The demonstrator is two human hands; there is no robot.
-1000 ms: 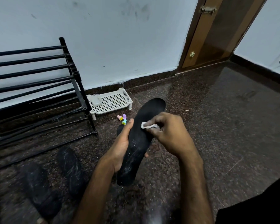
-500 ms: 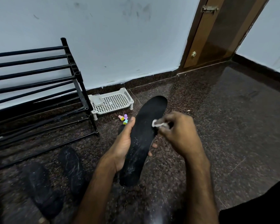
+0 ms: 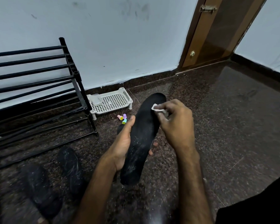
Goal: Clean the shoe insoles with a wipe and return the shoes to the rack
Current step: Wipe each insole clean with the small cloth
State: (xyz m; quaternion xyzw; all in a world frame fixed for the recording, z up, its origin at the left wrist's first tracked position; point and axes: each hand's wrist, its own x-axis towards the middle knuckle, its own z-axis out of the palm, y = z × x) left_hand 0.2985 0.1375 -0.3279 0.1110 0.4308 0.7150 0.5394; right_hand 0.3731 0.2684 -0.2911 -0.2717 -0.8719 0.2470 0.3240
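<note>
My left hand (image 3: 121, 146) grips a long black insole (image 3: 144, 135) around its middle, holding it above the floor with its toe end pointing away from me. White specks dust its near half. My right hand (image 3: 176, 125) pinches a small crumpled white wipe (image 3: 158, 108) and presses it against the insole near the far end. Two black shoes (image 3: 69, 167) (image 3: 39, 191) lie on the floor at the lower left, in front of the black metal shoe rack (image 3: 39, 88).
A white perforated plastic tray (image 3: 113, 102) sits by the wall next to the rack, with a few small coloured caps (image 3: 122, 118) on the floor in front of it. A brown door (image 3: 217, 33) stands at the far right. Dark speckled floor spreads to the right.
My right hand has slid the wipe up the insole toward its far end. My left hand keeps the same hold on the insole.
</note>
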